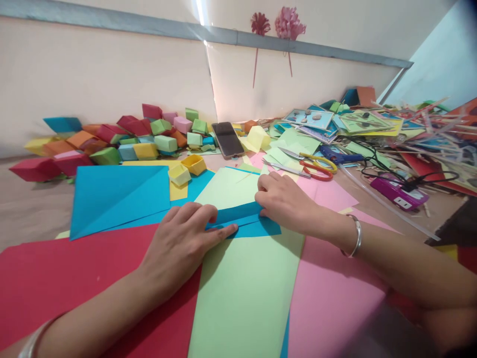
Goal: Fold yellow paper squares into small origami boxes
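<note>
A sheet of blue paper (242,214) lies before me with one long strip of it folded up. My left hand (188,231) is closed on its left end, the thumb along the lower layer. At the right end my right hand (281,199) pinches the raised strip between thumb and curled fingers. Underneath lies light green paper (249,293), with red paper (93,278) to the left and pink paper (331,293) to the right. A larger blue sheet (119,196) with a diagonal crease rests beyond my left hand.
Many folded paper boxes (149,129) are piled at the back left. Two small yellow boxes (186,169) stand nearer. A phone (227,139), scissors (316,166), a blue glue gun (341,155) and a purple power socket (400,191) with black cords lie beyond my hands. Craft scraps (372,124) heap at right.
</note>
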`<action>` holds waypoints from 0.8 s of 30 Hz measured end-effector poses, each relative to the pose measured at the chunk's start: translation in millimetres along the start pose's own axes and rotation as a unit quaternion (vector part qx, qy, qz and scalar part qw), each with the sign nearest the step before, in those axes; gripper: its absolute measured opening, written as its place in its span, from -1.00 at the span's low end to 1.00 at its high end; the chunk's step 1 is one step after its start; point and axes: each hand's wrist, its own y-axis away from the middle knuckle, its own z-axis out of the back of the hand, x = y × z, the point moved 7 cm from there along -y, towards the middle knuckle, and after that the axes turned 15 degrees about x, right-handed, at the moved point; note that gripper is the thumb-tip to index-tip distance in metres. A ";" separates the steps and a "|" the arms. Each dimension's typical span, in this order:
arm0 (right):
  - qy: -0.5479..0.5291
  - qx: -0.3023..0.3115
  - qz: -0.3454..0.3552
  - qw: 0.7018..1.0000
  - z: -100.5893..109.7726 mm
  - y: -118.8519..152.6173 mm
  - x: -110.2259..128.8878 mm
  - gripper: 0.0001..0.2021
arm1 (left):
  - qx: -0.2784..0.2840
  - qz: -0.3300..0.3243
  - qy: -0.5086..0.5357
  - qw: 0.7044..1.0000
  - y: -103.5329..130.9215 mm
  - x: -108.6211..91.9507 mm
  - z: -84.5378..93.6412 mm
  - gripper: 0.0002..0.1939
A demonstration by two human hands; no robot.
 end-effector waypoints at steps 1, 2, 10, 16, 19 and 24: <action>0.011 -0.003 0.000 1.000 0.7 1.1 2.7 -0.88 | 0.001 -0.004 -0.003 1.000 0.7 -0.8 -0.3 -0.56; 0.022 -0.007 0.002 1.000 1.5 2.2 6.1 -0.85 | 0.001 -0.006 -0.001 1.000 0.9 -0.9 -0.6 -0.57; 0.089 -0.013 0.148 0.985 -10.3 21.4 63.2 -0.79 | -0.015 -0.019 0.045 0.999 -4.7 2.3 0.1 -0.60; 0.134 -0.061 0.151 0.977 -22.2 32.6 76.2 -0.85 | -0.005 -0.027 0.024 0.999 -5.8 1.2 0.9 -0.58; 0.151 -0.050 0.139 0.978 -24.5 32.5 73.8 -0.86 | 0.001 -0.028 0.018 0.999 -5.9 0.6 1.4 -0.57; 0.165 -0.030 0.121 0.978 -22.1 33.0 71.5 -0.82 | 0.009 -0.023 -0.040 0.999 0.7 -12.4 6.8 -0.54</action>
